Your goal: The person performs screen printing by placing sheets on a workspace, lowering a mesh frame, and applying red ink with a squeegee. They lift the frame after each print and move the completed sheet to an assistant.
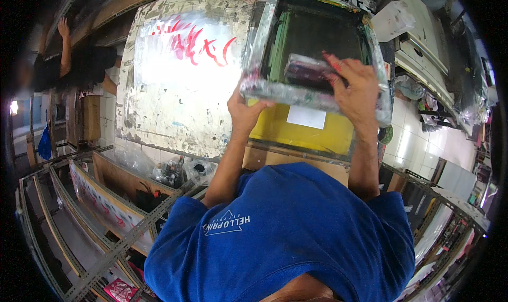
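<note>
Wearing blue shirt [286, 238], lower center of frame; printed on front with white lettering and triangle outline, upside down in view, readable. Across pale, stained bench [174, 111], upper left of center: loose red strokes [198, 45], letter-like, partly lost in glare, no sure reading. Can't make out any label on the squeegee-like block [308, 67]; motion-blurred.

Located right of top center, within screen frame [301, 94], over dark mesh [323, 29]. Pointing free end left; long axis roughly left to right, dipping a little toward the right. Can't tell if touching mesh. Held at right end by right grip [357, 88]: fingers red-smeared, curled in and closed on block, underside hidden.

At screen frame's lower-left corner: left grip [246, 111], wrapped round it, thumb along near side, fingers mostly hidden. Sloping slightly down to the right along near side; narrowing toward the top of the picture. Just below near side: yellow panel [317, 138] bearing plain white sheet [306, 117]. At upper left: another person [79, 64], dark clothing, bare arm toward the top. At lower left: pink item [119, 290], white print too small to read.
</note>
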Demonstrator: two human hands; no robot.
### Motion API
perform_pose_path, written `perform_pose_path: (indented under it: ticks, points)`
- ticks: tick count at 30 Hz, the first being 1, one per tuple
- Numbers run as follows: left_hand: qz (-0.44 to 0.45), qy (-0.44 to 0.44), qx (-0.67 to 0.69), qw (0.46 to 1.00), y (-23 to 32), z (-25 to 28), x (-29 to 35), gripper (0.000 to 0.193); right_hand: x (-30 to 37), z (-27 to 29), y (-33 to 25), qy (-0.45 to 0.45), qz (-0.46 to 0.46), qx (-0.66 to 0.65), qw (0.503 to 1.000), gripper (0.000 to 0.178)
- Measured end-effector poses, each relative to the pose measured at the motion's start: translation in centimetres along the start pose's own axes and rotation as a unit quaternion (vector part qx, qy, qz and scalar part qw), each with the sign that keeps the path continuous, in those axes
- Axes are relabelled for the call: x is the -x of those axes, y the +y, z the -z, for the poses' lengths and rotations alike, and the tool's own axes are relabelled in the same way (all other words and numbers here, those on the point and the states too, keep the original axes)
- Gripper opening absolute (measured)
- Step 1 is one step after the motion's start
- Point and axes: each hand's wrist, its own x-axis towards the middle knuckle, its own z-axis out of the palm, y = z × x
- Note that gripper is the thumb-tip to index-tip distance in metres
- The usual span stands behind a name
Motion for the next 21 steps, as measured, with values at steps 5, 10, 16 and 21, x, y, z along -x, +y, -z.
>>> perform_pose_path:
  ticks: [5, 10, 16, 21]
  points:
    - [-0.129, 0.022, -0.282, 0.95, -5.4, 1.7, 2.4, 0.079, 5.0, -5.9, 2.6, -0.135, -0.045, 0.006, 0.99, 0.049]
    - [-0.152, 0.025, -0.44, 0.885, -6.3, 2.3, 2.9, 0.079, 7.1, -10.5, 4.2, -0.178, -0.074, 0.066, 0.979, 0.067]
    - [-0.135, -0.002, -0.442, 0.887, -6.0, 2.7, 3.1, 0.076, 0.5, -14.1, 11.3, -0.049, -0.019, 0.119, 0.992, 0.065]
    - [-0.12, -0.01, -0.415, 0.902, -5.7, 2.9, 3.4, 0.075, -6.9, -15.8, 16.5, -0.031, -0.018, 0.144, 0.989, 0.06]
